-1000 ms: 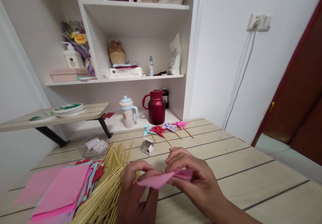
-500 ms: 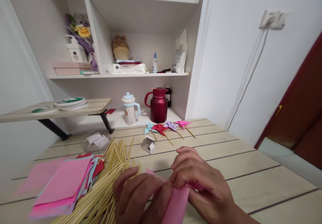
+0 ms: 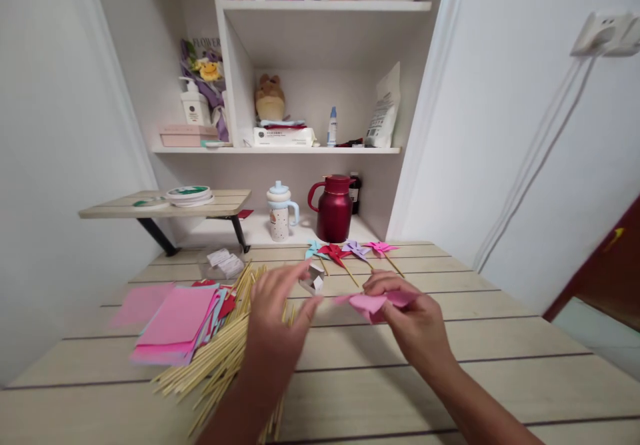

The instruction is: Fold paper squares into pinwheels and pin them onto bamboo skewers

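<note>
Folded pink paper is pinched in my right hand, above the table right of centre. My left hand has its thumb and fingers apart and holds nothing. It hovers over the right part of a heap of thin wooden sticks, close to a small open white box partly hidden by its fingers. Behind my hands lie finished paper pinwheels on sticks: a light blue one, a red one, a lilac one and a pink one.
A stack of coloured paper sheets, pink on top, lies left of the sticks. Behind stand a cup with a blue handle and a dark red jug. A small raised shelf carries rolls of tape.
My left hand has let go of the pink paper and moved left, opening. The right hand keeps the paper, now raised farther forward. The camera view has shifted left.
</note>
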Available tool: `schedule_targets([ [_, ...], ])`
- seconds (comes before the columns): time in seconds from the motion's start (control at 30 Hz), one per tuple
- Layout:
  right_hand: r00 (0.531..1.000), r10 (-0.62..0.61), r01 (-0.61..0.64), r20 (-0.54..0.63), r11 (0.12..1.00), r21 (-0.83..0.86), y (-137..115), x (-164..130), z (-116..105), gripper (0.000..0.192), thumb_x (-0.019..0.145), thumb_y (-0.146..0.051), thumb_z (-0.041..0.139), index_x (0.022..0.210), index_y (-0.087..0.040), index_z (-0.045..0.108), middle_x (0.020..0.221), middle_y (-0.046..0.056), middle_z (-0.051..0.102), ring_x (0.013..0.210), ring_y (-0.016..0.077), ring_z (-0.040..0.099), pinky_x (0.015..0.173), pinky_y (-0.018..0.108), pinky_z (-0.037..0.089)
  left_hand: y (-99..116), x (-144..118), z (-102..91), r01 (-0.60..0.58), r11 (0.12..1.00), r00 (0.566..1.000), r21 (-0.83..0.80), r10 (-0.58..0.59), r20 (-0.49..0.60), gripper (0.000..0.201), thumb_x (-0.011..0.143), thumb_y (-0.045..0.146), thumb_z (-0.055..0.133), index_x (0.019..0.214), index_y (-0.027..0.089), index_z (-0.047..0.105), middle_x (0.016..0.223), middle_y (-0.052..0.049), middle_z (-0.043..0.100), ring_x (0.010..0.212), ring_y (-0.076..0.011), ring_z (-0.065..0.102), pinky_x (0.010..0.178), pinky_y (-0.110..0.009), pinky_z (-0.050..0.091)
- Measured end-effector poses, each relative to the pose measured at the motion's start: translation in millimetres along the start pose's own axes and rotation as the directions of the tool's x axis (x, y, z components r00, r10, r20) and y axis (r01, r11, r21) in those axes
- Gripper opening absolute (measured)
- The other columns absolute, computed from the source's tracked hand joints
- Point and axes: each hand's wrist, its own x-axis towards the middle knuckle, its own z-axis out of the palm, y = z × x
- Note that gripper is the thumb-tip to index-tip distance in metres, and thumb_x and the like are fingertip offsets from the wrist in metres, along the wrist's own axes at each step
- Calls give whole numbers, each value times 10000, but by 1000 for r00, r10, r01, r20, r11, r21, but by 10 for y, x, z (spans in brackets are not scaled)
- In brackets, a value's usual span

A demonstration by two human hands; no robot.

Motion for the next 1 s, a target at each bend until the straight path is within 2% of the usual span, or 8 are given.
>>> schedule_targets([
  [0.1, 983, 180, -175, -30, 977, 122, 100, 17, -52, 49, 778, -165, 671, 757, -209, 669, 867, 59, 677, 882, 239, 640, 702, 344, 521, -18, 239, -310, 474, 820, 858, -322, -512, -41, 290, 815, 340, 696, 1079, 223, 725, 979, -41, 736, 928, -190, 659, 853, -338, 502],
  [0.2, 964, 267, -264, 14, 940, 217, 143, -7, -36, 46, 748, -190, 715, 750, -201, 671, 866, 64, 682, 830, 233, 645, 652, 332, 516, -115, 296, -633, 519, 640, 673, -567, -715, -190, 269, 700, 303, 776, 938, 180, 745, 763, 1, 701, 732, -133, 637, 742, -262, 515],
  [0.27, 952, 301, -306, 60, 915, 263, 136, -33, 4, 63, 731, -194, 730, 748, -202, 670, 854, 57, 682, 790, 222, 645, 620, 321, 508, -191, 195, -820, 544, 652, 643, -528, -728, -238, 260, 673, 296, 790, 904, 184, 753, 730, 15, 695, 712, -123, 627, 713, -233, 505],
  [0.47, 922, 355, -385, 154, 882, 271, 71, -66, 96, 50, 733, -193, 717, 714, -188, 671, 790, 50, 674, 728, 198, 632, 562, 291, 470, -328, -433, -1210, 664, 746, 744, 45, -654, -139, 295, 750, 464, 725, 944, 245, 764, 966, -15, 766, 948, -214, 662, 866, -312, 491],
  [0.6, 920, 362, -391, 152, 883, 261, 86, -63, 100, 71, 734, -225, 735, 720, -186, 676, 753, 38, 666, 697, 183, 620, 553, 281, 456, -423, -716, -1224, 302, 890, 942, 341, -334, 40, 192, 836, 402, 652, 898, 249, 752, 920, -28, 758, 894, -216, 676, 839, -339, 505],
  [0.67, 917, 368, -396, 152, 881, 258, 107, -63, 98, 84, 726, -240, 738, 726, -183, 677, 756, 39, 667, 699, 185, 619, 549, 281, 452, -460, -765, -1159, 41, 909, 984, 414, -109, 140, 150, 866, 333, 632, 925, 249, 741, 891, -26, 747, 848, -201, 673, 785, -325, 505],
  [0.77, 913, 378, -405, 153, 878, 255, 134, -61, 92, 81, 711, -237, 728, 726, -178, 676, 770, 42, 666, 704, 188, 618, 536, 275, 439, -466, -756, -1021, -185, 821, 966, 539, 49, 256, 148, 903, 272, 591, 951, 247, 729, 885, -32, 732, 822, -203, 654, 726, -333, 473],
  [1.0, 912, 370, -402, 174, 889, 218, 114, -47, 79, 107, 722, -268, 728, 723, -172, 680, 772, 53, 671, 677, 183, 601, 506, 271, 402, -380, -609, -683, -285, 686, 882, 669, -87, 464, 187, 937, 201, 531, 919, 230, 715, 967, -51, 716, 899, -231, 618, 789, -380, 434],
])
